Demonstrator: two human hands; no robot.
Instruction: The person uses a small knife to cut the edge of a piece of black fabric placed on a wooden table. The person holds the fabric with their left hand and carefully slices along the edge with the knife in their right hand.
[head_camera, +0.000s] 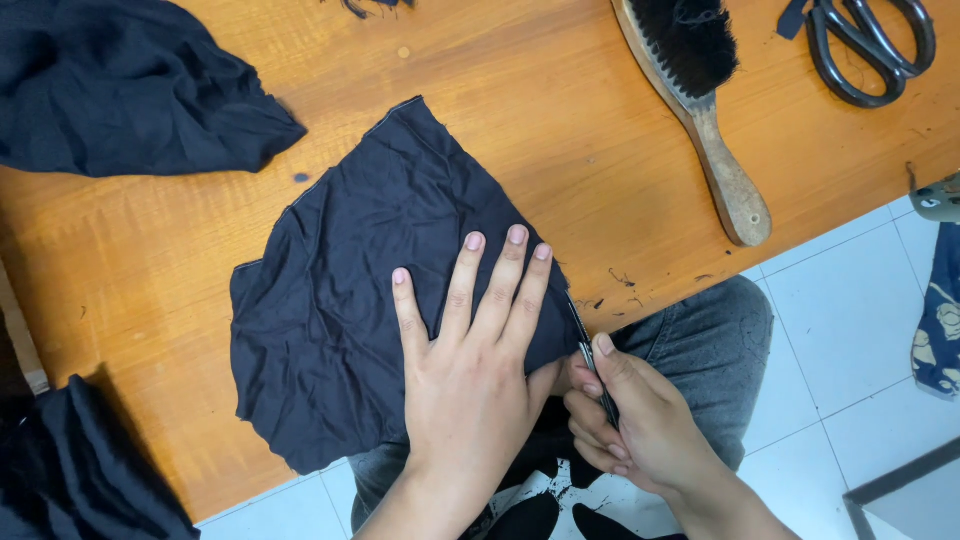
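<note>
At the table edge (640, 290), left fingers (470, 290) flatten cloth (340, 300); right fingers (600, 365) grasp a blade (582, 335).

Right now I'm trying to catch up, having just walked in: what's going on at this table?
A person sits at an orange wooden table. Their left hand lies flat, fingers spread, on a dark piece of fabric that hangs slightly over the table's near edge. Their right hand grips a thin dark tool at the fabric's right edge. A wooden-handled brush and black scissors lie untouched at the far right.
</note>
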